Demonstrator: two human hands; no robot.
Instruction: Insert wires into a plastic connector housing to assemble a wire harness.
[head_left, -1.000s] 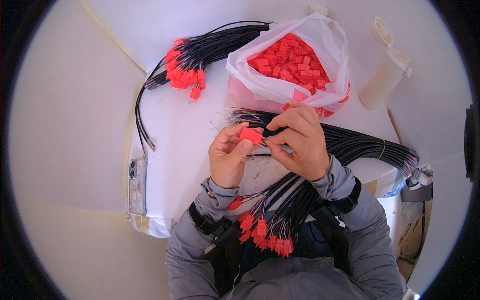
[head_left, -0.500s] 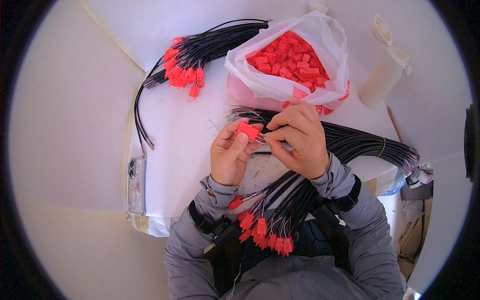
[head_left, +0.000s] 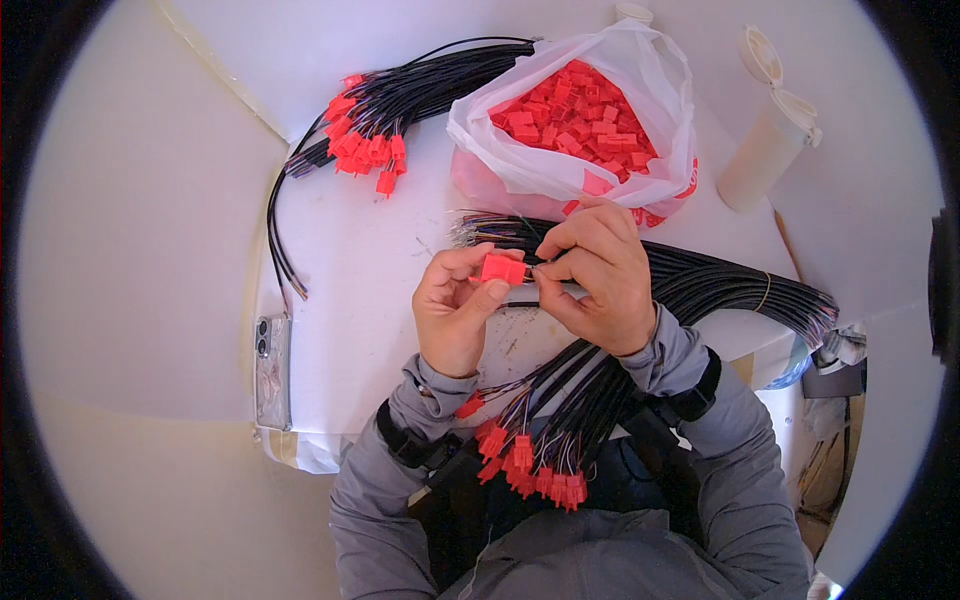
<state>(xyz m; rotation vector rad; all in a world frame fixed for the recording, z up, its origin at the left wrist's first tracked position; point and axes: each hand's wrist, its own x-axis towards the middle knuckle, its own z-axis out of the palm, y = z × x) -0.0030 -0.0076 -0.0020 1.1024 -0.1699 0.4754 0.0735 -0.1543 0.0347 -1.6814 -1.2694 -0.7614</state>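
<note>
Between the thumb and fingers of my left hand (head_left: 455, 305) is a red plastic connector housing (head_left: 503, 270). My right hand (head_left: 597, 280) pinches thin wires (head_left: 531, 271) right at the housing's right end; how deep they sit inside cannot be made out. Just beyond my hands lies a thick bundle of black cables (head_left: 690, 275) with bare wire ends at its left. Nearer to me, another bundle of black cables (head_left: 585, 400) hangs over the table edge, its ends fitted with red connectors (head_left: 523, 455).
A white plastic bag (head_left: 480, 165) full of red housings (head_left: 575, 115) stands at the back. Left of it lies a further cable bundle (head_left: 440, 85) with red connectors. A phone (head_left: 273, 375) lies at the left edge, and a cream flip-lid container (head_left: 765, 150) stands at the right.
My left hand has turned the red housing a little, so that it lies more level and shows a broader side. My right hand has barely moved and stays at its wire end.
</note>
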